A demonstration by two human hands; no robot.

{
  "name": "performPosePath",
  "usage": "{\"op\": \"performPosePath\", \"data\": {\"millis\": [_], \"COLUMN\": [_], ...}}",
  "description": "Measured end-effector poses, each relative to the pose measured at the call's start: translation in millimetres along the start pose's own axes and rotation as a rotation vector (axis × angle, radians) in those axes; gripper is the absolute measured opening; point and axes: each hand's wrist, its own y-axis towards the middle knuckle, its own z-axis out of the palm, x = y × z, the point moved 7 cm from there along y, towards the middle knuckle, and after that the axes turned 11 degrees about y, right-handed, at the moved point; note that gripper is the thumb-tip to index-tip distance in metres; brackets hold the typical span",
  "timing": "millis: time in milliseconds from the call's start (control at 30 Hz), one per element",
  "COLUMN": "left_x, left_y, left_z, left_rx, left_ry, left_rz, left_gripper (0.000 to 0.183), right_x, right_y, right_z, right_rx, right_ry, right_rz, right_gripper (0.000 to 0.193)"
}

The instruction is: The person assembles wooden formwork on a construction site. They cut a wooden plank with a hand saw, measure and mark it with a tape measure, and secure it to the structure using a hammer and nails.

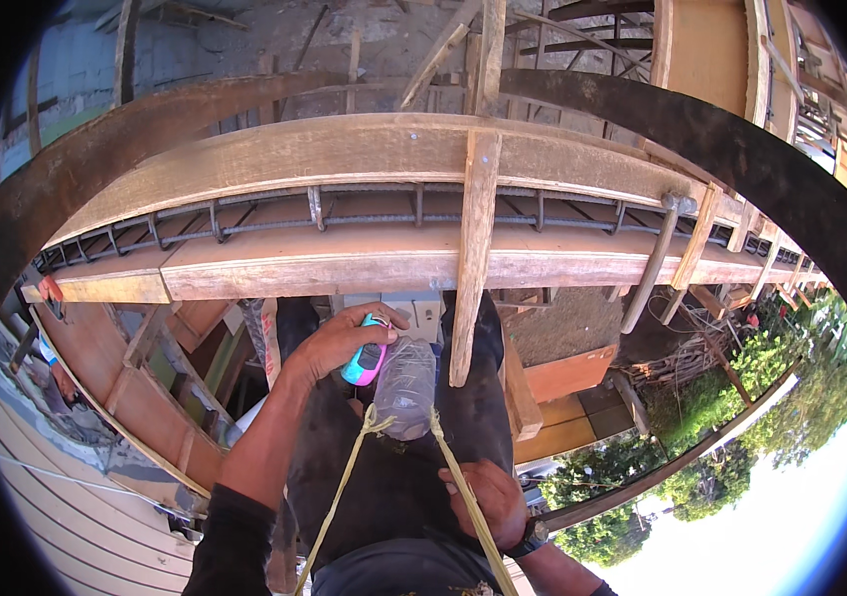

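left hand [339, 343] is up by the wooden formwork beam [344, 263], fingers curled around a pink-and-blue phone [367, 360]. just right of it a clear plastic bottle [405, 385] hangs in yellow cord [344, 487]. right hand [488, 497] sits lower, closed on the cord's other strand.

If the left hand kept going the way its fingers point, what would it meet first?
Probably the upright wooden slat: the left hand, holding a pink-and-blue device, points right, past the plastic bottle. Depth is unclear.
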Motion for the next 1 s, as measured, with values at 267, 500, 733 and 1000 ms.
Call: {"op": "performPosePath", "data": {"millis": [267,500,733,1000], "left_x": [-76.4,-87.2,-41.3,-11.7], "left_y": [-23.7,5.7,38.7,52.7], "left_z": [-18.5,11.4,53.2,69.3], "left_rx": [-0.284,-0.199,-0.13,-0.097], "left_ry": [0.464,0.328,0.12,-0.26], "left_rz": [0.174,0.268,0.284,0.219], "left_gripper": [0.033,0.052,0.068,0.056], "right_x": [-89.5,-61.5,-121.0,-121.6], "right_y": [40.6,182.4,170.7,192.5], "right_z": [-72.5,-44.6,-37.9,-54.8], "right_rx": [-0.387,-0.128,0.018,0.008], "right_ry": [0.423,0.283,0.477,0.441], "right_rz": [0.318,0.055,0.272,0.288], "right_gripper": [0.018,0.018,0.022,0.019]}}
